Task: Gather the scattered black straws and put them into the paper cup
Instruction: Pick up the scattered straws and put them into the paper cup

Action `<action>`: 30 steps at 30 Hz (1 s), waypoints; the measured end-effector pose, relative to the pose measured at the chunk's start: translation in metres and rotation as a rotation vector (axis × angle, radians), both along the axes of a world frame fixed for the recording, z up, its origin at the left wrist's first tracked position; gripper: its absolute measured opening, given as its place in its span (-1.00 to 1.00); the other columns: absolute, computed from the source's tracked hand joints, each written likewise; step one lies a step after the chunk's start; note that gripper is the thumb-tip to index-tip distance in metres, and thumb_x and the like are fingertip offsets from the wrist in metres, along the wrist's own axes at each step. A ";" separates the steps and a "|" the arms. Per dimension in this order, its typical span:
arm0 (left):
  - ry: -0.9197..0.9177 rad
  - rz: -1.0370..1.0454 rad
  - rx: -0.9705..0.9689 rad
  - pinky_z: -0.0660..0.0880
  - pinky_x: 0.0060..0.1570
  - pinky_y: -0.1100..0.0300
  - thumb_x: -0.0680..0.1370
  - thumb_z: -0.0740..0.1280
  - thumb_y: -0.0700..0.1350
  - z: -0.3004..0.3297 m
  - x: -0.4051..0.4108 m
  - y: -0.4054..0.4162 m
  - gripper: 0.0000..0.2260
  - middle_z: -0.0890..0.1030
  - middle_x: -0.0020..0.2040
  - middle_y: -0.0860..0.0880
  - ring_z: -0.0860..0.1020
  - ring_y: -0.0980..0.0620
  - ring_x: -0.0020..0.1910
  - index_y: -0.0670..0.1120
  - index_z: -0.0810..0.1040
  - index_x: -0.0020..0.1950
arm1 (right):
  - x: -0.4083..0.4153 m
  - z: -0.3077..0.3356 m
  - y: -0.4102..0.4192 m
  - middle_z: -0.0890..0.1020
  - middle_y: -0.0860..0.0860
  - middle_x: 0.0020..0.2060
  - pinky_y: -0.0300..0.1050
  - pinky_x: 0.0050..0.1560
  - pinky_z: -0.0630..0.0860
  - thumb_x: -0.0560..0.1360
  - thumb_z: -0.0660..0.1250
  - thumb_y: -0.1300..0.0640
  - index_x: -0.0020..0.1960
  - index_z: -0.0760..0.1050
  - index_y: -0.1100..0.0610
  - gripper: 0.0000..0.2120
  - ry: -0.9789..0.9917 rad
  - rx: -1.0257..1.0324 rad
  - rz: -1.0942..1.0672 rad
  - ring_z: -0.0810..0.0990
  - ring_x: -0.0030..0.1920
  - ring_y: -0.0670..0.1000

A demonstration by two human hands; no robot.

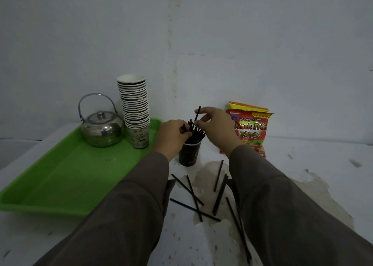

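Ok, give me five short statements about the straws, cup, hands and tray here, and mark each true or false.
1. The right hand pinches a black straw above the dark paper cup. True.
2. Every straw is already in the cup. False: several loose straws lie on the table.
3. The kettle stands on the green tray. True.
4. The cup with straws stands on the tray. False: it stands on the table beside it.
5. The snack bag lies left of the kettle. False: it is right of the cup.

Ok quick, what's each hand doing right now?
Left hand: grips straws in the paper cup.
Right hand: pinches one black straw above it.
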State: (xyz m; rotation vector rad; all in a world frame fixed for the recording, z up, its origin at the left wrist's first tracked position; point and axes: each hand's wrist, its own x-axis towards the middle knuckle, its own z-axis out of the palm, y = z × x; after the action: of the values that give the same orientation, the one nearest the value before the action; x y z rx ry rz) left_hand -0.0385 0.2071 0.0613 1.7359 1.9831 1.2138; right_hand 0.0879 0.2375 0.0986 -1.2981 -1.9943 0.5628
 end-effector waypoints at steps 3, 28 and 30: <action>0.066 0.020 -0.031 0.28 -0.34 0.30 0.44 0.38 -0.17 0.000 0.002 0.002 -0.89 0.66 -0.10 -0.12 0.47 0.04 -0.23 -0.12 0.63 -0.05 | -0.003 -0.001 -0.003 0.62 -0.02 -0.15 0.16 0.14 0.49 0.51 0.29 0.03 0.15 0.57 0.01 -0.75 0.075 0.043 0.061 0.57 -0.09 0.01; -0.020 -0.131 0.224 0.37 -0.29 0.54 0.45 0.36 -0.24 -0.032 0.044 -0.097 -0.88 0.61 -0.20 0.03 0.50 0.22 -0.28 -0.04 0.61 -0.10 | 0.071 -0.055 -0.078 0.63 0.04 -0.12 -0.27 -0.17 0.44 0.50 0.30 0.16 0.01 0.61 0.06 -0.85 0.306 -0.020 -0.084 0.49 -0.23 -0.17; 0.025 -0.138 0.185 0.36 -0.27 0.53 0.46 0.33 -0.24 -0.046 0.048 -0.107 -0.86 0.61 -0.15 0.04 0.50 0.20 -0.25 -0.01 0.60 -0.08 | 0.082 -0.067 -0.092 0.62 -0.04 -0.15 -0.33 -0.20 0.40 0.49 0.32 0.15 -0.01 0.61 0.02 -0.87 0.251 -0.061 -0.086 0.50 -0.22 -0.19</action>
State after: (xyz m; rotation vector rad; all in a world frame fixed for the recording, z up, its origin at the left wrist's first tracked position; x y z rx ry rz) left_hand 0.0095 0.1005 0.0154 1.9482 1.7788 1.3710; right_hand 0.1695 0.1455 0.0318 -1.2753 -1.7200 0.7133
